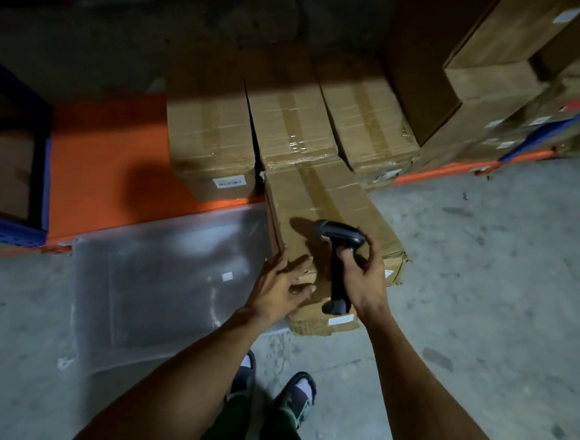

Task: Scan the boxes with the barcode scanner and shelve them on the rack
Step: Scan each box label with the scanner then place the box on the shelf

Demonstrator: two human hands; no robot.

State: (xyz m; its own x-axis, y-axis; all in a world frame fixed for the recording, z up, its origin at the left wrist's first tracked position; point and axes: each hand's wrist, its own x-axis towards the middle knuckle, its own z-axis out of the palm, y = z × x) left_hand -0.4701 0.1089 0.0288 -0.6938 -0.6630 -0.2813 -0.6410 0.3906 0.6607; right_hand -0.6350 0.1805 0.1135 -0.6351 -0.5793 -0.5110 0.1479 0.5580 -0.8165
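Scanning seems in hand: the right hand (363,276) grips the black pistol-shaped barcode scanner (339,257) above the taped brown cardboard box (320,201) on the floor, the left hand (282,288) lies spread on its near edge, and next the scanner likely needs aiming at the white label (341,321).

Bare concrete floor (484,267) lies open to the right of the near box (330,215), giving a hand free passage along that side. On its left a clear plastic sheet (161,279) covers the floor, low and flat. Behind the near box, three boxes (288,123) stand packed side by side on the orange shelf (97,158), closing that stretch; only a narrow gap splits the left two. The orange shelf is bare farther left, up to the blue upright (46,182). Stacked cartons (490,79) wall off the upper right.
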